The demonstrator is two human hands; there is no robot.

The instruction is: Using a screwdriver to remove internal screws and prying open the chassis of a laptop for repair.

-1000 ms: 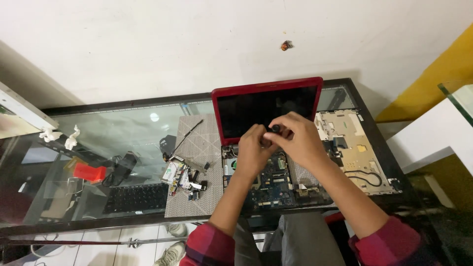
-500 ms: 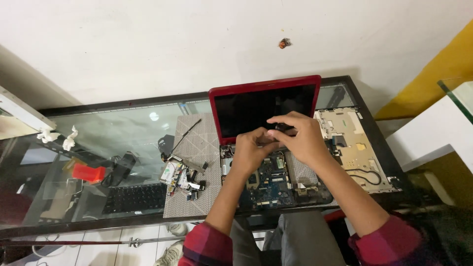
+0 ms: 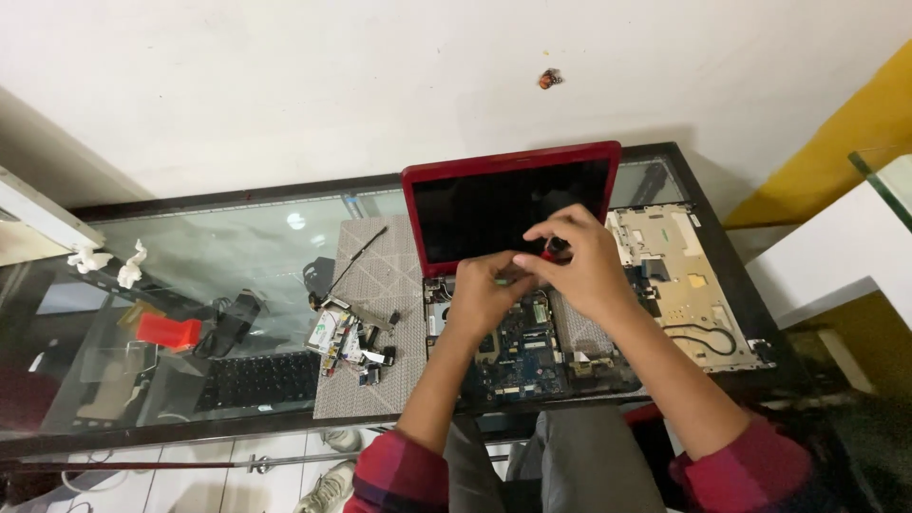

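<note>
Head view. Left hand curled, fingers together, pinching small part, too small to identify, above exposed motherboard. Right hand curled shut around red-handled tool, only handle end visible; tool's axis and pointing direction hidden by fingers. Both hands touch over hinge area of opened red laptop: screen upright, dark, facing person; base toward person. Removed palm-rest cover just right of laptop. Loose small parts on grey mat to left. Glass bench carries all.
</note>
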